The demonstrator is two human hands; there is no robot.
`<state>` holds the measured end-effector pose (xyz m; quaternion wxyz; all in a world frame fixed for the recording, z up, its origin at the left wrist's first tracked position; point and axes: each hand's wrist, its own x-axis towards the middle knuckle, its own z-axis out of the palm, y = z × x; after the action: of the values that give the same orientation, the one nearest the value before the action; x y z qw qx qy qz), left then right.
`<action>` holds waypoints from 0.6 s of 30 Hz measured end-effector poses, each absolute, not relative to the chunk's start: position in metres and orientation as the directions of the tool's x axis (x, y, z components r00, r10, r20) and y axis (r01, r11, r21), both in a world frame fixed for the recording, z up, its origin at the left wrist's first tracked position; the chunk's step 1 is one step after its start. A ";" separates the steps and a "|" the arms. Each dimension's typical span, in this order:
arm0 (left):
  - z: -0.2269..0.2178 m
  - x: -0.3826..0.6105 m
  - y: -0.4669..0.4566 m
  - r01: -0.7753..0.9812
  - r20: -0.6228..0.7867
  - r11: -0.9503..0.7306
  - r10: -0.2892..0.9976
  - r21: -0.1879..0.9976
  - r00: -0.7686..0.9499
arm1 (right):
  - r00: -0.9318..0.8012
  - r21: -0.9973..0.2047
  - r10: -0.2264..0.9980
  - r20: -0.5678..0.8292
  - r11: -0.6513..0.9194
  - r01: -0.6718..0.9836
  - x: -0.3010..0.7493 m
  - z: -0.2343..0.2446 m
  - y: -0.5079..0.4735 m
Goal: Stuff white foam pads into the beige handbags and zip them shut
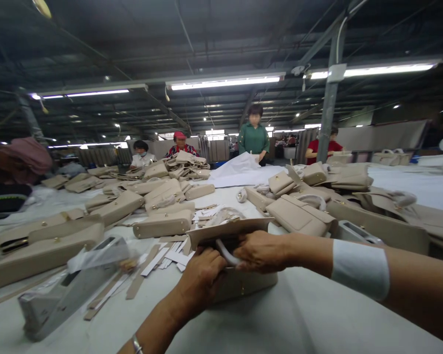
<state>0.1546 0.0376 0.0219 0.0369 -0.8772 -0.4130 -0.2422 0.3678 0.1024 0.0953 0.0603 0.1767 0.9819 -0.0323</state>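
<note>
A beige handbag [243, 287] rests on the white-covered table right before me, its flap [229, 230] raised and its inside dark. My left hand [206, 273] is closed on the bag's left edge, fingers curled over the rim. At the opening, my right hand [260, 250] has its fingers bent round the end of a white-wrapped handle [227, 253]; some fingertips are hidden in the bag's shadow. To the left of the bag lie loose white and beige strips [166, 258].
Beige bags [162, 223] pile up on the left, and more bags [299, 214] on the right. A grey metal tool [70, 290] stands at front left, a similar metal piece [358, 231] at right. White sheets [243, 169] lie further back. Several co-workers [254, 135] are across the table.
</note>
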 end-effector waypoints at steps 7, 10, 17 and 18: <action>0.016 0.154 0.037 0.682 0.580 -0.726 0.592 0.084 0.559 | -0.856 -0.028 0.448 -0.259 0.882 0.470 0.340 0.099 0.103; 0.019 0.155 0.034 0.688 0.571 -0.721 0.599 0.081 0.561 | -0.852 -0.069 0.410 -0.326 0.889 0.454 0.326 0.116 0.101; 0.018 0.152 0.027 0.756 0.580 -0.641 0.668 0.131 0.466 | -0.745 -0.211 0.615 -0.259 0.716 0.665 0.307 0.101 0.094; 0.019 0.152 0.027 0.769 0.573 -0.614 0.700 0.176 0.427 | -0.760 -0.249 0.606 -0.236 0.718 0.650 0.307 0.093 0.096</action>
<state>0.1517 0.0268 0.0189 0.0561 -0.8429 -0.4357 -0.3107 0.3070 0.0960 0.0932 0.0687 0.3396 0.9243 -0.1601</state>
